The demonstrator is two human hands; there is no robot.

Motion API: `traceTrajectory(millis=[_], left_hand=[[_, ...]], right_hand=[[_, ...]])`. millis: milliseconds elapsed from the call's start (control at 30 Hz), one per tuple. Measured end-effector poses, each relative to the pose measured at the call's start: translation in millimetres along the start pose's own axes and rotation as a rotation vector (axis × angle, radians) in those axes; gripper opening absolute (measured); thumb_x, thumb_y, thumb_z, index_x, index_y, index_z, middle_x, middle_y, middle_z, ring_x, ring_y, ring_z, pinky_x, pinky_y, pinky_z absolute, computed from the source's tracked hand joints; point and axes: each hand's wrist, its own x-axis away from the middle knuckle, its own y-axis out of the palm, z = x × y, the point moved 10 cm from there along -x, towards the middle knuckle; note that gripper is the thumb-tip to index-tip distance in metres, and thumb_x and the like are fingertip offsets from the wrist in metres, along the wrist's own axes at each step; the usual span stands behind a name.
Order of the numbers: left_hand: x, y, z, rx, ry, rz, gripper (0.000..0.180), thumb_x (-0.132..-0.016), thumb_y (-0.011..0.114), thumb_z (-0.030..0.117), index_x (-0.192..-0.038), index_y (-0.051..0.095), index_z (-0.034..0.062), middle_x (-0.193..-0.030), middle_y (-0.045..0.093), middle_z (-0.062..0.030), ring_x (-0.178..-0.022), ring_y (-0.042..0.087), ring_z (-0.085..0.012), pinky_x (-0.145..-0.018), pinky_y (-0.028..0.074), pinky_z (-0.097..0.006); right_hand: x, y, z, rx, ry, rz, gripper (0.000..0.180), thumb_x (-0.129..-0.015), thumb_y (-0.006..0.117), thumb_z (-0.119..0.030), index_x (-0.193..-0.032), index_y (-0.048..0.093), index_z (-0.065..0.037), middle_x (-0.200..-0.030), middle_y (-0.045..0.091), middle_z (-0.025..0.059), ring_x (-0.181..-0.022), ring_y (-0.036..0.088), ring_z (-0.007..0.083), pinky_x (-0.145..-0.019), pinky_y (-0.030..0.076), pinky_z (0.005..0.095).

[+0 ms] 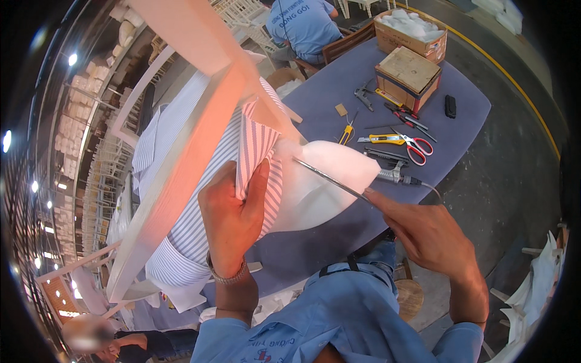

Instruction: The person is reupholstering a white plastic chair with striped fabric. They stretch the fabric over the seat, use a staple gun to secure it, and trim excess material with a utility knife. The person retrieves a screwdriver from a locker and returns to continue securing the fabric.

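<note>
A chair frame in pale wood (200, 142) rests on the table, partly covered with striped fabric (259, 136). My left hand (233, 209) is closed on a folded edge of that fabric, pinching it between thumb and fingers. Beside the fold, a sheet of white padding (318, 209) spreads toward the right. My right hand (430, 236) grips a tool with a long thin metal shaft (330, 178). Its index finger lies along the shaft, and the handle is hidden in the palm. The shaft crosses above the padding, its tip close to the fabric; whether it touches I cannot tell.
Red-handled scissors (417, 151), a yellow utility knife (384, 139) and a corded metal tool (396, 176) lie on the blue-covered table (463, 130). Behind them stand a wooden box (408, 69) and a carton (436, 49) of white stuffing. A co-worker (302, 27) sits beyond.
</note>
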Motion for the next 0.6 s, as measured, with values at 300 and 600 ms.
traceTrajectory(millis=[300,600], left_hand=[[17.3,25.5,45.7,-0.103,0.499,0.076,0.025,-0.082,0.073,0.005,-0.107,0.077,0.0015,-0.110,0.076,-0.0137,-0.107,0.070,-0.0334,-0.096,0.052,-0.042],[18.8,15.2,9.0,0.116,0.092,0.097,0.014,-0.098,0.065,0.007,-0.100,0.074,-0.0039,-0.084,0.073,-0.0161,-0.084,0.072,-0.0330,-0.101,0.048,-0.047]], right_hand=[[-14.2,3.9,-6.2,0.065,-0.054,-0.127,0.060,-0.091,0.065,-0.007,-0.149,0.054,-0.020,-0.096,0.073,0.0123,-0.083,0.070,0.0354,-0.072,0.055,0.0430],[2.1,-30.3,8.7,0.086,-0.014,-0.063,0.057,-0.089,0.068,-0.007,-0.144,0.061,-0.022,-0.086,0.074,0.0100,-0.075,0.070,0.0320,-0.066,0.054,0.0374]])
